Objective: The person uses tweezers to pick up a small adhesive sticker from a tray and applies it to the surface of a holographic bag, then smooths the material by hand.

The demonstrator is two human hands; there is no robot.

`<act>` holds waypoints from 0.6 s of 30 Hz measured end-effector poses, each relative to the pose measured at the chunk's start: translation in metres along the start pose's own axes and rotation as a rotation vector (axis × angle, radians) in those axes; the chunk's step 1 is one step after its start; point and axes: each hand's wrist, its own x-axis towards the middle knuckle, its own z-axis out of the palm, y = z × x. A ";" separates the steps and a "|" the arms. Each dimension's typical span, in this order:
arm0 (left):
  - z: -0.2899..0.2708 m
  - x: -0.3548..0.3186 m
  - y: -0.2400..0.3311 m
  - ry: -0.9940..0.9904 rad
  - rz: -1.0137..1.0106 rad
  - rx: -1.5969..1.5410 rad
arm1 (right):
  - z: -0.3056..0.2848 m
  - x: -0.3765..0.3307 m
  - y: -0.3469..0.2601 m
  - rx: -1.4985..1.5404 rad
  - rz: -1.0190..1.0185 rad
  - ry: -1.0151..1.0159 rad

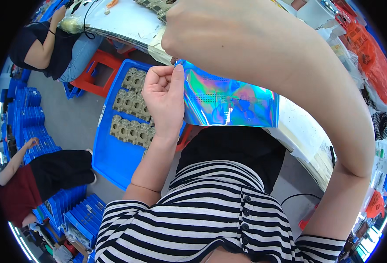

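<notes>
A shiny iridescent blue sheet (228, 101) with rows of small dark marks hangs in front of my waist. My left hand (165, 90) pinches its upper left corner between thumb and bent forefinger, the other fingers curled in. Across the top of the sheet reaches my right forearm, covering its upper edge. My right hand (191, 30) is bent over in a fist shape just above that same corner. Its fingers are mostly hidden beneath the back of the hand, so what they grip cannot be seen.
Left of my left hand, a blue tray (119, 164) holds rows of tan patterned casings (134, 103) with round holes. A white worktable (127, 22) curves behind, with a red stool (99, 72) beside it. Two people work at the left near stacked blue trays (29, 109).
</notes>
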 end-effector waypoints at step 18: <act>0.001 0.000 0.002 -0.047 0.123 0.084 | 0.004 -0.007 -0.015 -0.024 0.001 0.035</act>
